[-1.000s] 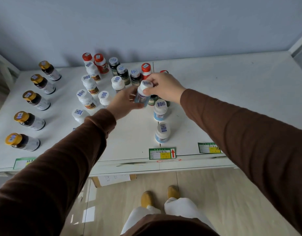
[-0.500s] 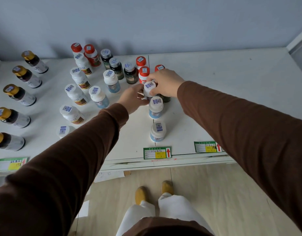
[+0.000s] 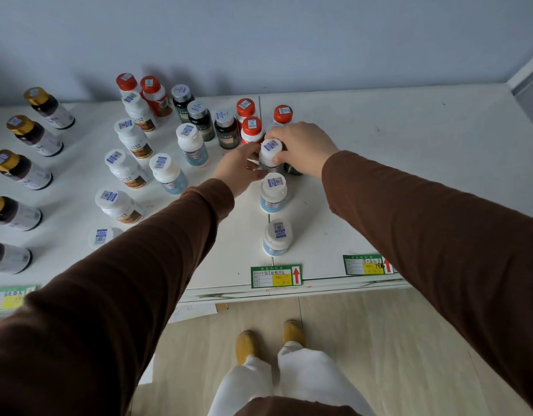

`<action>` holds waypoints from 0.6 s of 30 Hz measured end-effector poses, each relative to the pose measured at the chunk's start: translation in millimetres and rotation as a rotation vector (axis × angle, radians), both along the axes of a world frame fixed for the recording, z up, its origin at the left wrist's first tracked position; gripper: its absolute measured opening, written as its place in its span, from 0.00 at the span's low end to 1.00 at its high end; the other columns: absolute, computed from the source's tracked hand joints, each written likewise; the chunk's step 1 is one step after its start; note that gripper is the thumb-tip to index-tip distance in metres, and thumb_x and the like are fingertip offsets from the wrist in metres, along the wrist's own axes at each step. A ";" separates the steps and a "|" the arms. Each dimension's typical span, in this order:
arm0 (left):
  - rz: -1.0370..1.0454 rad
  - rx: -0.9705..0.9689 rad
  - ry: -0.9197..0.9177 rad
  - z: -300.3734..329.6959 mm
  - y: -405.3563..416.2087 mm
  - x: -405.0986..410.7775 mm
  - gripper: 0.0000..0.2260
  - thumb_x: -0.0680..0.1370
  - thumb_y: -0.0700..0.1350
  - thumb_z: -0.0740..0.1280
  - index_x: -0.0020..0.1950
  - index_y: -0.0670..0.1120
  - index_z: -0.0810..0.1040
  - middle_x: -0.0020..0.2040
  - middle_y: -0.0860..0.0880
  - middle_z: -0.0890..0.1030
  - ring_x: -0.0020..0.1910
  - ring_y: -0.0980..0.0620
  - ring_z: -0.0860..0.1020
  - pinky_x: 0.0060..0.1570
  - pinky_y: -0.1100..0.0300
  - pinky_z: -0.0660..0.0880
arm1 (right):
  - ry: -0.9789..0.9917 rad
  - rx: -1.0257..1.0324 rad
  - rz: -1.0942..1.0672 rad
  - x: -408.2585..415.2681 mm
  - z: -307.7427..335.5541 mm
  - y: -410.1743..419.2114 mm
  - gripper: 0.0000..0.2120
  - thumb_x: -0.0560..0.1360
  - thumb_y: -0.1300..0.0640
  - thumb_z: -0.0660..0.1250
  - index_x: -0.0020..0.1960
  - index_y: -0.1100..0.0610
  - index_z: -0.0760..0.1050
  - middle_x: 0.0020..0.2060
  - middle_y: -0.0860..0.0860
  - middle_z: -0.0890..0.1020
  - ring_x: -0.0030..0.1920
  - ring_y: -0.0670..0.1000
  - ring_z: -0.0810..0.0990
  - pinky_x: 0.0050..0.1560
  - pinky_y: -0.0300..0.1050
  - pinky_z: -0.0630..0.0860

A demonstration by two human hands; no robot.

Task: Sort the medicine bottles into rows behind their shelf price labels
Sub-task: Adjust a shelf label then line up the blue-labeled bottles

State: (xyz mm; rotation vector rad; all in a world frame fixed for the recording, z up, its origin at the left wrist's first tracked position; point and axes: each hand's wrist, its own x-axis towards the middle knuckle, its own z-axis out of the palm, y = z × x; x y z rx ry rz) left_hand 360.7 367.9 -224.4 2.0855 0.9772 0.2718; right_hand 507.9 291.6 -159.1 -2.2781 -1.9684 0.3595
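A white-capped bottle with a blue label (image 3: pixel 271 151) stands on the white shelf (image 3: pixel 409 163), third in a row behind the middle green price label (image 3: pixel 276 276). In front of it stand two alike bottles, one (image 3: pixel 273 192) and one (image 3: pixel 277 238). My right hand (image 3: pixel 301 145) grips its cap from the right. My left hand (image 3: pixel 239 169) touches its body from the left. A dark bottle (image 3: pixel 292 169) is partly hidden under my right hand.
Gold-capped brown bottles (image 3: pixel 34 135) line the left side. White-capped (image 3: pixel 130 139), black (image 3: pixel 199 118) and red-capped bottles (image 3: pixel 250 129) crowd the back middle. A second green label (image 3: pixel 365 264) is at the front right, a third (image 3: pixel 7 297) at the front left. The shelf's front edge is near me.
The blue-labelled bottle came down from a tilted hold in the air to stand upright behind the two others. Both hands followed it.
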 end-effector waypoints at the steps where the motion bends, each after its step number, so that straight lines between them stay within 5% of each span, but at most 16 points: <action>1: 0.006 -0.003 0.000 -0.2 0.6 0.2 0.24 0.74 0.41 0.74 0.69 0.47 0.73 0.59 0.50 0.80 0.52 0.50 0.79 0.55 0.58 0.78 | -0.012 0.005 -0.001 -0.7 -1.1 0.8 0.22 0.76 0.52 0.68 0.69 0.50 0.71 0.62 0.53 0.80 0.59 0.57 0.79 0.58 0.50 0.75; 12: -0.039 0.014 0.007 3.1 0.3 -3.3 0.24 0.74 0.41 0.75 0.69 0.46 0.74 0.60 0.48 0.80 0.54 0.47 0.79 0.58 0.52 0.78 | -0.048 -0.002 0.053 1.6 -2.1 -1.6 0.22 0.76 0.49 0.68 0.69 0.51 0.71 0.62 0.54 0.80 0.57 0.57 0.80 0.56 0.49 0.76; 18: -0.024 0.025 0.022 7.4 4.8 -9.9 0.23 0.75 0.39 0.73 0.69 0.47 0.74 0.59 0.50 0.81 0.54 0.51 0.79 0.56 0.58 0.78 | -0.019 0.013 0.075 0.3 -2.2 -8.4 0.23 0.76 0.50 0.68 0.70 0.52 0.71 0.63 0.54 0.79 0.58 0.57 0.79 0.59 0.50 0.75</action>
